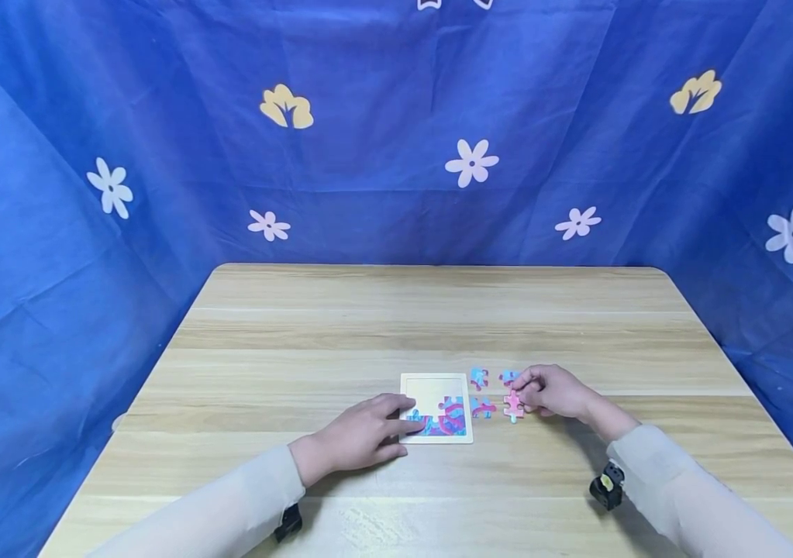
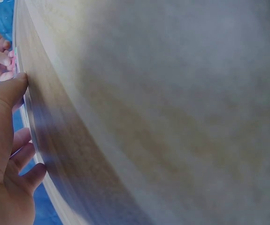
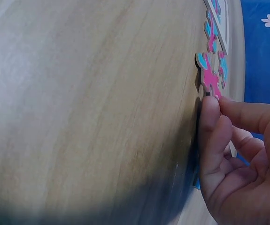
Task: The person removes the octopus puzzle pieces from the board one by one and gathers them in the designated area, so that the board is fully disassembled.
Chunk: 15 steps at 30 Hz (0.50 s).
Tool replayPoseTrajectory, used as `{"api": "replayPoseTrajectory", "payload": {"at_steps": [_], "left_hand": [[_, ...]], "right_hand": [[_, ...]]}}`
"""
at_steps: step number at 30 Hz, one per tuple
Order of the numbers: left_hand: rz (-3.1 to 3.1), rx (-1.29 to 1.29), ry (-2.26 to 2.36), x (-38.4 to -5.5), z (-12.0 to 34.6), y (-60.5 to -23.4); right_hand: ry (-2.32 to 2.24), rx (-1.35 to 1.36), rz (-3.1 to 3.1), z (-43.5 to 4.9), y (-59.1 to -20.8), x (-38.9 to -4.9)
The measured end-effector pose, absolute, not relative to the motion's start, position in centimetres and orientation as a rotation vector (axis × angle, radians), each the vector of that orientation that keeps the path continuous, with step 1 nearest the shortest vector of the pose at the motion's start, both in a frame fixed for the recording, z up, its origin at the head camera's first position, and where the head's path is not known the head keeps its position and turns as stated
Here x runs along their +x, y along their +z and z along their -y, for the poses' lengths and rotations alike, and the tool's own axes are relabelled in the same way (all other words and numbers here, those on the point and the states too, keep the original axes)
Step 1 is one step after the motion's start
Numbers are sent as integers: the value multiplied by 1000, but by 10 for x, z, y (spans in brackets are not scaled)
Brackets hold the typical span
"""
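Observation:
A square puzzle tray lies on the table with joined blue, purple and pink pieces along its bottom and up its right side. My left hand rests at the tray's left edge, fingers extended and fingertips on it. Right of the tray, my right hand pinches a pink puzzle piece by its edge between thumb and fingers. The right wrist view shows this piece slightly tilted, close to the tabletop. Beside it are loose pieces: one upper left, one lower left, and one partly behind my fingers.
The wood-grain table extends around the tray on all sides. A blue cloth with white and yellow flowers hangs behind it and at both sides. Dark wrist devices are on both sleeves, the right one hanging beneath the cuff.

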<state>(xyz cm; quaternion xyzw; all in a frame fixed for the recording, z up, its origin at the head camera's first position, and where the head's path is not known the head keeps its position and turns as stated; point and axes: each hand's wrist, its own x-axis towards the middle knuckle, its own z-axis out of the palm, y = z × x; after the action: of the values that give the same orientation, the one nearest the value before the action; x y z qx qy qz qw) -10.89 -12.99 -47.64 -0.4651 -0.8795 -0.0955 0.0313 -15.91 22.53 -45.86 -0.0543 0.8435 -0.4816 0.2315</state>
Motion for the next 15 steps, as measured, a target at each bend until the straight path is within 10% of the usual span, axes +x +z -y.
{"api": "replayPoseTrajectory", "payload": {"at_steps": [15], "left_hand": [[2726,-1425,-288,-107,128,-473]], "right_hand": [[-1367,-148,-2308,-217,-454,-159]]}}
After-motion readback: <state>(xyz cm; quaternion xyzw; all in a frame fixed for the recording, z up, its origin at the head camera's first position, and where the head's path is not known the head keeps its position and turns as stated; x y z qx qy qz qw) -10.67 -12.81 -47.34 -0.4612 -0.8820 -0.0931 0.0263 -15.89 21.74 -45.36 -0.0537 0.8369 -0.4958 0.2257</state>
